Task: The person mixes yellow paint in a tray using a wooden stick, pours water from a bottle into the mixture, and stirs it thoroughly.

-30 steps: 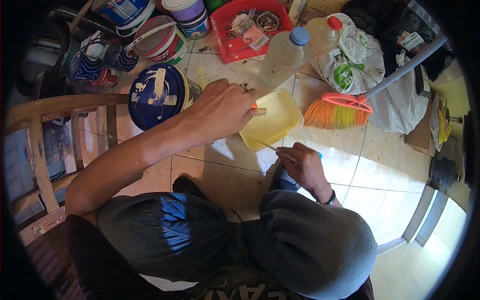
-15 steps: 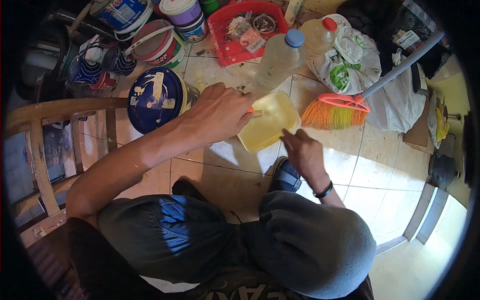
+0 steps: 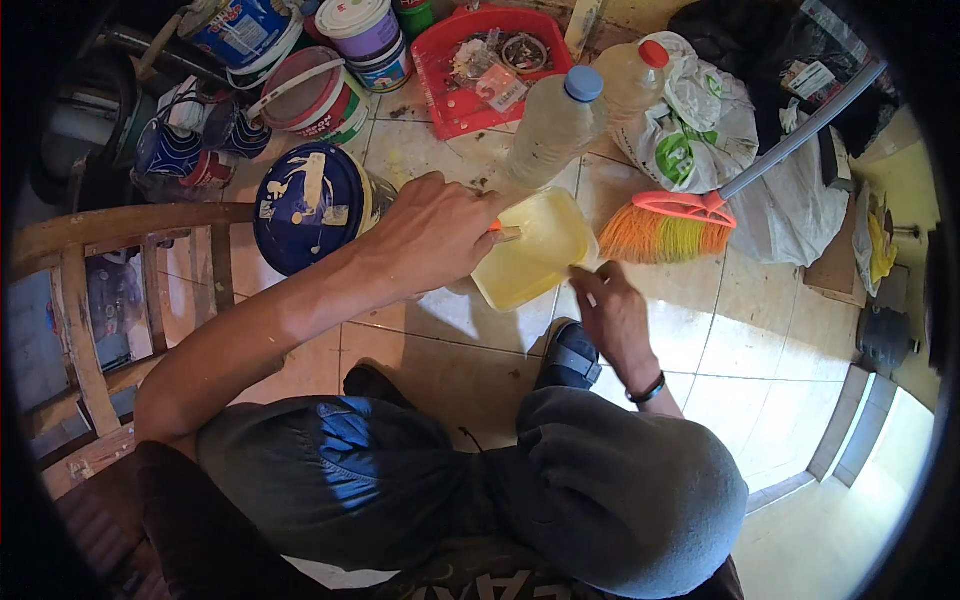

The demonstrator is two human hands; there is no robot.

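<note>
Centre frame, on the tiled floor [image 3: 440, 320]: right hand [image 3: 612, 310] pinches the near rim of the shallow yellow plastic tray [image 3: 535, 250]; left hand [image 3: 435, 235] is closed around a small orange-handled tool [image 3: 505, 232] (tip hidden). Best to keep tray flat, strokes short.

Glossy pale-yellow plastic tray [image 3: 530, 250] on smooth, shiny floor tiles [image 3: 450, 330], clear plastic bottles [image 3: 555, 125] and a glossy red plastic basket [image 3: 470, 75] beyond, stiff plastic broom bristles [image 3: 660, 235] right, worn matt wooden chair [image 3: 90, 300] left, crinkled plastic bag [image 3: 700, 125] far right.
</note>
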